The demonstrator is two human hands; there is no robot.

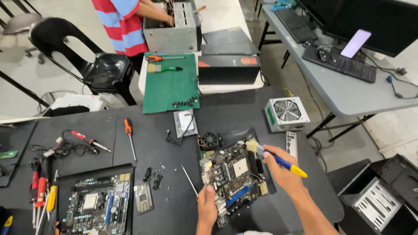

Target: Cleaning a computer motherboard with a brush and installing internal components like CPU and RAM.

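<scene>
Spare mobo [96,204], orange screwdriver [129,138], PSU [287,113], green mat [170,83] w/ brush [163,68].

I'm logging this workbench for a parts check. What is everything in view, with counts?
motherboard: 1, dark, under both hands
second motherboard: 1, dark, near-left corner
brush: 1, blue and yellow handle, in the right hand
cooling fan: 1, black, behind the motherboard
power supply: 1, white, right edge
drive: 1, silver, table centre
orange screwdriver: 1, left of centre
green mat: 1, far table
black chair: 1, far left
co-worker: 1, striped shirt, at an open case
left hand: steadies the motherboard's near edge
right hand: grips the brush
</scene>
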